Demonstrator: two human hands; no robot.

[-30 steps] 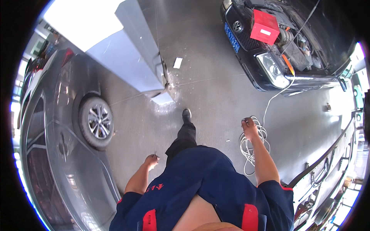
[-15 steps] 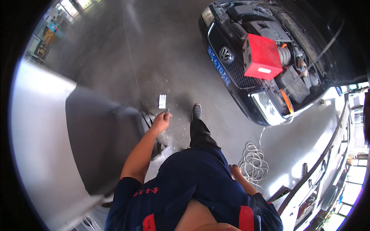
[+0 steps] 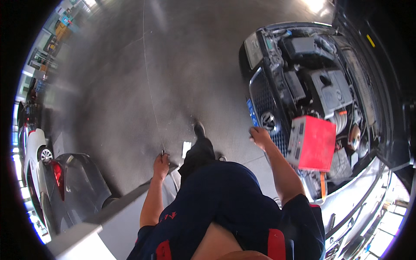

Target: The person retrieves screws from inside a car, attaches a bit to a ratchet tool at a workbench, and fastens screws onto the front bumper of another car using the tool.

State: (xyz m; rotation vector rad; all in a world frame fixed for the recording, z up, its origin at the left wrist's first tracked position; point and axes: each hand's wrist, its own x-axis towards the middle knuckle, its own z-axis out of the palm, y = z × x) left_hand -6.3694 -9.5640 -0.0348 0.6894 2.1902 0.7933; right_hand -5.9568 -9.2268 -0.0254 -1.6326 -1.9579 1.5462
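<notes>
My left hand (image 3: 161,166) is closed around a small, short dark piece (image 3: 163,152) whose tip sticks up past the fingers. Its kind is too small to tell. My right hand (image 3: 261,137) is stretched forward with curled fingers, beside the grille of a dark car (image 3: 277,134). Whether anything is inside those fingers is hidden. On the open engine bay rests a red box-shaped unit (image 3: 318,143) with a grey panel, to the right of my right hand. A white rectangular sheet (image 3: 186,148) lies on the floor between my hands, near my foot.
The raised bonnet (image 3: 390,86) stands at the far right. A pale grey surface with an edge (image 3: 125,216) runs along my left side. Further left are a dark car with a red tail light (image 3: 58,180) and a white car (image 3: 34,149). Grey floor (image 3: 199,73) stretches ahead.
I have stepped forward along the car's front. My right hand has swung from beside my body out toward the grille. My left hand has moved lower and left, still holding the small piece.
</notes>
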